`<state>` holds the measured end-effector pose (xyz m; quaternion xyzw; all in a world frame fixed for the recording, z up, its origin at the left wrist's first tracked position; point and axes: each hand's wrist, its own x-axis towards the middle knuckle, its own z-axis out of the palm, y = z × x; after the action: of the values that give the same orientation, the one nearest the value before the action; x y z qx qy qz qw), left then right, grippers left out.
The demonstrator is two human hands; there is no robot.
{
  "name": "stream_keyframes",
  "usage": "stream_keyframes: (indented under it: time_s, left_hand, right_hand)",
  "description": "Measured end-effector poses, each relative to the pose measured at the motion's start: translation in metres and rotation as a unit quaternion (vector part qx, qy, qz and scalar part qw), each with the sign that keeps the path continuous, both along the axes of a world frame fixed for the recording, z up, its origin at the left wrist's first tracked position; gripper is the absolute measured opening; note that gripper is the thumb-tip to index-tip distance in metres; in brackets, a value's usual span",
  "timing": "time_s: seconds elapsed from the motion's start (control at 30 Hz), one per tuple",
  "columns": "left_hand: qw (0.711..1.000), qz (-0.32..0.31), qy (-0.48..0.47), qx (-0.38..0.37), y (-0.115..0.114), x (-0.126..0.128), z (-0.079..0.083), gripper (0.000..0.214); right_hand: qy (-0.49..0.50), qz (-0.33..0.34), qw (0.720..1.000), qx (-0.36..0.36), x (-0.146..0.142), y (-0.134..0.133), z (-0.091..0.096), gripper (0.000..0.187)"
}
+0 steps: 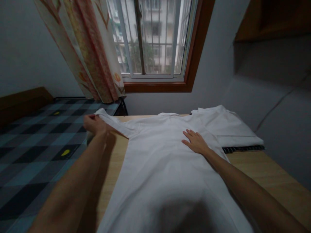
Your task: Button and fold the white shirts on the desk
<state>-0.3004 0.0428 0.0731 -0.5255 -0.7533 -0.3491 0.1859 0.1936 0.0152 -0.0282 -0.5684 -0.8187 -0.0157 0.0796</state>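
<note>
A white shirt [160, 152] lies spread over a light wooden table [113, 168], its lower part running toward me and out of the picture. At the far left, my left hand [95, 124] is closed on the end of the shirt's left sleeve, which is stretched outward and slightly lifted. My right hand [195, 141] rests flat on the upper right of the shirt, fingers spread, palm down. The right sleeve is hard to tell apart from the white cloth beside it.
Folded white clothing [235, 129] sits at the table's far right, over a dark striped item [243, 149]. To the left is a bed with a checked cover [36, 139]. Beyond the table are a curtain [94, 55] and a barred window [155, 42]. A wooden cabinet [274, 22] hangs upper right.
</note>
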Motion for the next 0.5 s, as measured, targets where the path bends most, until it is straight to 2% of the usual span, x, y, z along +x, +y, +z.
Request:
stream_keyframes:
  time_s: [0.03, 0.07, 0.1, 0.17, 0.23, 0.3, 0.4, 0.5]
  left_hand:
    - [1.0, -0.011, 0.017, 0.023, -0.003, 0.016, 0.003, 0.037]
    - [0.996, -0.056, 0.052, 0.04, -0.008, 0.033, 0.004, 0.034]
    - [0.983, -0.149, 0.103, 0.022, -0.016, 0.048, 0.002, 0.032]
    - [0.916, -0.349, 0.184, -0.07, -0.037, 0.074, -0.008, 0.029]
    - [0.86, -0.445, 0.21, -0.135, -0.056, 0.088, -0.022, 0.028]
    - [0.848, -0.459, 0.215, -0.156, -0.069, 0.092, -0.036, 0.036]
    - [0.866, -0.422, 0.221, -0.156, -0.072, 0.085, -0.046, 0.052]
    - [0.896, -0.355, 0.226, -0.144, -0.066, 0.08, -0.047, 0.052]
  right_hand:
    - [-0.001, 0.0, 1.0, 0.002, 0.0, 0.0, 0.0, 0.063]
    - [-0.002, 0.0, 1.0, 0.004, 0.0, 0.0, 0.0, 0.063]
    - [-0.002, 0.001, 1.0, 0.006, 0.0, -0.001, 0.0, 0.063]
    - [-0.002, 0.001, 1.0, 0.007, 0.001, 0.0, -0.001, 0.062]
    - [0.002, 0.0, 1.0, 0.005, 0.002, 0.001, -0.002, 0.061]
    - [0.02, 0.004, 1.0, 0.0, 0.003, 0.002, -0.003, 0.061]
    - [0.09, 0.016, 0.996, 0.009, 0.004, 0.004, -0.004, 0.074]
    - [0.188, -0.024, 0.98, 0.065, 0.004, 0.006, -0.003, 0.096]
